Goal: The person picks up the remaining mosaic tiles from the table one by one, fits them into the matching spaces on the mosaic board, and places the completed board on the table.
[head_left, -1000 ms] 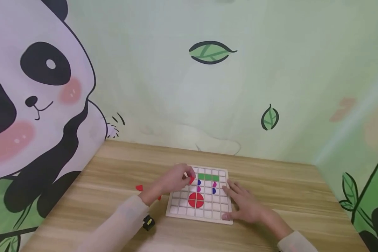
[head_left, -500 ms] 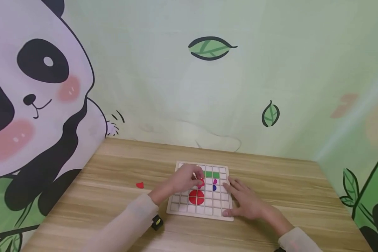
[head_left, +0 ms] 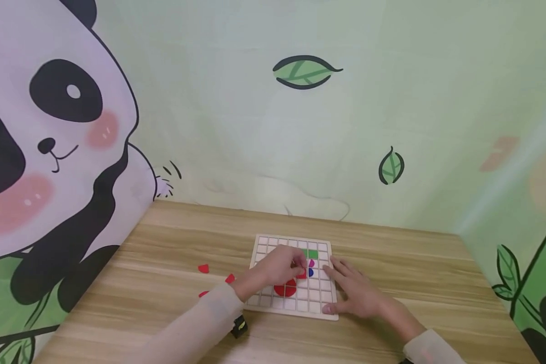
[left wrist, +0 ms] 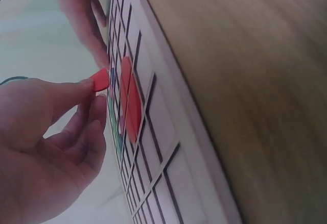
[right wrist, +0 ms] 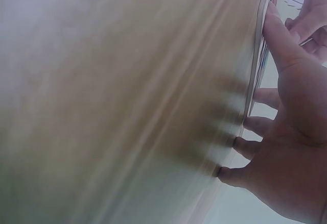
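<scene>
My left hand (head_left: 279,265) is over the middle of a white gridded board (head_left: 314,306). Between thumb and fingers it pinches a small red piece (left wrist: 101,80), close above the squares. Four red quarter pieces form a red disc (head_left: 285,289) on the board, partly covered by this hand. Just right of the fingertips lie a magenta half-round piece (head_left: 311,263) and a blue half-round piece (head_left: 311,272). Green squares (head_left: 313,254) show behind them, the rest hidden by the hand. Spread along the board's right edge, my right hand (head_left: 357,290) rests with thumb and fingers on the rim.
Loose red pieces lie on the wooden table (head_left: 177,242) left of the board: a far red piece (head_left: 203,268), another red piece (head_left: 229,278) by the left forearm, and a third, partly covered by the sleeve (head_left: 203,293). A panda-printed wall (head_left: 236,126) stands behind the table.
My left hand has moved right across the board with the red piece, from its left part to near the blue and magenta pieces. More red table pieces now show. The right hand stays put.
</scene>
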Tool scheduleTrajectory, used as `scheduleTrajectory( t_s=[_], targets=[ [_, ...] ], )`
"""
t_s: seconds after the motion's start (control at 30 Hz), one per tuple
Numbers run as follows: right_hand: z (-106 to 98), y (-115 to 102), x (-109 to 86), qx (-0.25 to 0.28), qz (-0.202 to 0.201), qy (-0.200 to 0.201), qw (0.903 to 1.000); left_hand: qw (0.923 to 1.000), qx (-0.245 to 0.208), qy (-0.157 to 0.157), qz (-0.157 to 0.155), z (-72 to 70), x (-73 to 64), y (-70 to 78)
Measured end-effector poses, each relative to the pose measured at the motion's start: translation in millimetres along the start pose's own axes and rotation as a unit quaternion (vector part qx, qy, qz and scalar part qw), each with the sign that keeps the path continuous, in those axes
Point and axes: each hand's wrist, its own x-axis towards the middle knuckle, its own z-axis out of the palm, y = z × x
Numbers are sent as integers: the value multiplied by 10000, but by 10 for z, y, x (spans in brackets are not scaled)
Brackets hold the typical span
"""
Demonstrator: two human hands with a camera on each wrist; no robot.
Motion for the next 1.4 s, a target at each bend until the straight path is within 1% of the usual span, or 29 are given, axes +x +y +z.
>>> scheduleTrajectory(
  t_s=[0.13,0.33,0.37,0.6,0.87,1.03,1.13,1.23,1.3,1.4],
  targets=[
    [-14,7,15,-13,-12,26,10000,9998,219,-23,1,47,43,-5],
    [13,31,4,-17,-44,45,10000,9996,279,-65,30,101,47,28],
    [8,31,1,-17,-58,53,10000,9996,255,-79,-2,101,47,36],
    [-21,25,11,22,-31,31,10000,9988,467,-155,-73,82,35,96],
    [2,29,11,34,13,-47,10000,9977,576,-283,-231,134,32,82],
    [-16,43,15,68,41,-37,10000,9976,600,-270,-236,133,48,99],
    [-26,60,16,19,38,-2,10000,9981,554,-246,-111,119,49,103],
    [-20,72,20,-26,19,45,10000,9985,477,-219,142,95,27,65],
    [-6,71,24,-29,-1,47,10000,9985,413,-211,277,69,-8,5],
    [21,61,32,-27,4,0,10000,9988,264,-205,346,-5,-90,-112]
  ],
)
